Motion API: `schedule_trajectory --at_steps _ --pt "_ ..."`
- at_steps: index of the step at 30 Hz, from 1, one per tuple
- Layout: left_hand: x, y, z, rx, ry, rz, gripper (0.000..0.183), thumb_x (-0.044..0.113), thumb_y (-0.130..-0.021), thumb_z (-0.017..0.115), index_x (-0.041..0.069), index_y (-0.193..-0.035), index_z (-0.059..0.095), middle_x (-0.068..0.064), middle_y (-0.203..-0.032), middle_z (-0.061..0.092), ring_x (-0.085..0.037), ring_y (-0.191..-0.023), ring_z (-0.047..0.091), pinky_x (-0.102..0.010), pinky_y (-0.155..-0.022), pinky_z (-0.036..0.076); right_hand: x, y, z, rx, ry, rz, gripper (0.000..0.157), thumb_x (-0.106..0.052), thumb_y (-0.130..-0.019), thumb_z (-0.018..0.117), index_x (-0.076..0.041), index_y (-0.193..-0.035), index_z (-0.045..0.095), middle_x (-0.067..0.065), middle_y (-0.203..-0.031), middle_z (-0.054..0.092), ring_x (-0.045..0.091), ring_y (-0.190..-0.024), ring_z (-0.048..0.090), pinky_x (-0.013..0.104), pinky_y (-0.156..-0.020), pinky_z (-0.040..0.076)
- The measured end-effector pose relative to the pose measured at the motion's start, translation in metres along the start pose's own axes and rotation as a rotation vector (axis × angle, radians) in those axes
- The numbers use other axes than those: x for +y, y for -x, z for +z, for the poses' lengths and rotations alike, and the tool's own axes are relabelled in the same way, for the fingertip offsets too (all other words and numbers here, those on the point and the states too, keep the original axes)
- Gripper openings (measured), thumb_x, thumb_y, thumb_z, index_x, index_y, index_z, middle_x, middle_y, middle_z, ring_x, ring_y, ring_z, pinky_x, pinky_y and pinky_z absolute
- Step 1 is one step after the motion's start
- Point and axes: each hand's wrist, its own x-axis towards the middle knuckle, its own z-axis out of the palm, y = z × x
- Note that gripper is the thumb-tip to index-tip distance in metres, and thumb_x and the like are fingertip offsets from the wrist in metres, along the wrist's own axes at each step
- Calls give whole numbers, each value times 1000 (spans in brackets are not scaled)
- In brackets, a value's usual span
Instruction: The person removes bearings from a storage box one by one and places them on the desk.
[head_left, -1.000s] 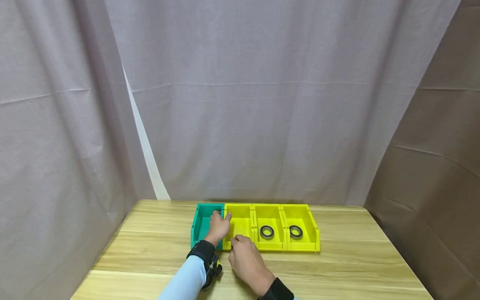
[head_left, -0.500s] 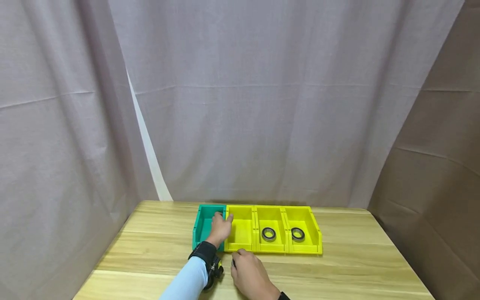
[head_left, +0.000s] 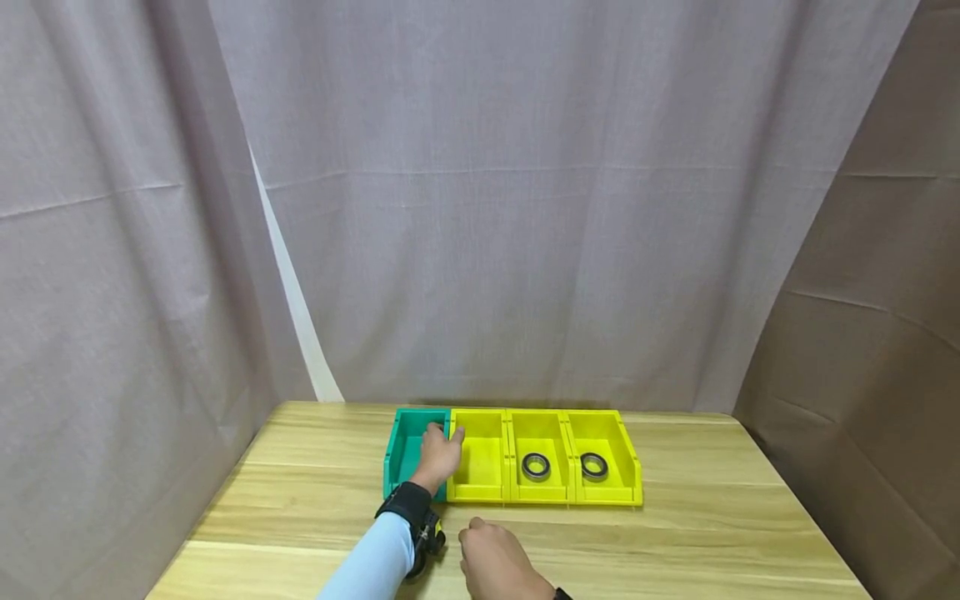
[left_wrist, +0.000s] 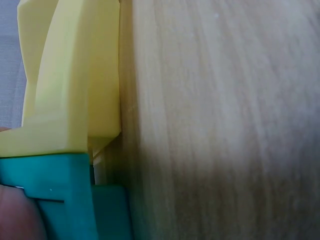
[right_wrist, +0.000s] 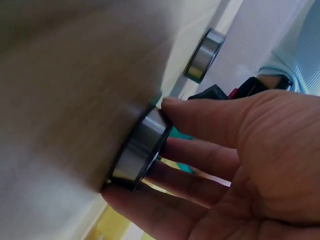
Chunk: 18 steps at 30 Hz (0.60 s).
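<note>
R hand [head_left: 497, 560] pinches a bearing [right_wrist: 141, 146] btwn thumb & fingers, on or just over table [head_left: 675, 542]. L hand [head_left: 438, 458] straddles green bin's [head_left: 403, 454] wall; can't tell if gripping.

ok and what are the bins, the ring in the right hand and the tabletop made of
Green bin and yellow bins: probably moulded plastic, slightly glossy, with even colour and rounded edges.
Ring in the right hand: likely polished metal, given the bright streaks on its outer band; its dark edges are unclear.
Tabletop: smooth wood or wood-look laminate, showing grain.
</note>
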Motion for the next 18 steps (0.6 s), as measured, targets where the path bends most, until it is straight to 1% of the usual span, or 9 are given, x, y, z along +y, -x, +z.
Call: schedule_trajectory --at_steps 3,5,9,13,18 --pt "1 1 0 7 -8 1 60 36 -103 50 -7 -141 34 -30 -140 43 -46 -128 44 -61 -103 40 1 -1 -2 -1 -8 -11 8 -16 -81 78 -12 -78 73 -5 -72 55 6 -60 51 22 -54 43" --pt "1 1 1 7 -8 -1 60 36 -103 50 -7 -142 34 -30 -142 43 -46 -129 44 -61 -104 40 2 -1 -3 -17 -17 -12 9 -15 -81 78 -11 -76 71 -5 -72 54 5 -59 50 22 -53 42" --pt "1 1 2 3 -11 7 61 36 -104 50 -8 -143 33 -31 -143 42 -48 -130 43 -61 -104 40 4 -3 -5 -45 -68 6 13 -13 -81 77 -11 -71 68 -5 -70 53 5 -57 49 22 -52 42" --pt "0 -1 2 10 -8 12 62 36 -104 49 -8 -143 33 -31 -144 41 -48 -131 43 -62 -105 40 6 -4 -7 -41 -110 15 18 -10 -80 76 -12 -66 65 -8 -67 51 4 -55 46 22 -51 40" --pt "0 -2 0 0 3 3 63 37 -103 50 -7 -145 31 -31 -146 39 -48 -134 41 -62 -106 39 7 -5 -8 -55 -132 31 18 -9 -80 76 -11 -65 65 -9 -65 51 4 -55 45 23 -51 39"
